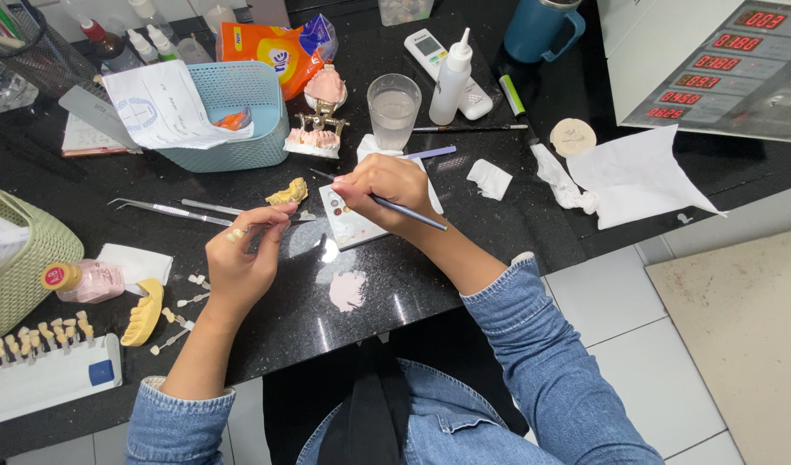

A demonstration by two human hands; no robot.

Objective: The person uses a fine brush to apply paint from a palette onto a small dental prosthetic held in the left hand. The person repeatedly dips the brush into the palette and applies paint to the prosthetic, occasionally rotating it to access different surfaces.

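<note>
Pale, tiny tooth piece (235,234) pinched in left hand (240,263) fingertips: light, brittle, slippery-looking, best held by its sides. Just right of that pinch, thin blue brush (404,211) gripped pen-style in right hand (383,191), tip over white mixing tile (352,226).

Black countertop (430,284) bears basket (240,129), glass (394,110), tweezers (167,210).
</note>
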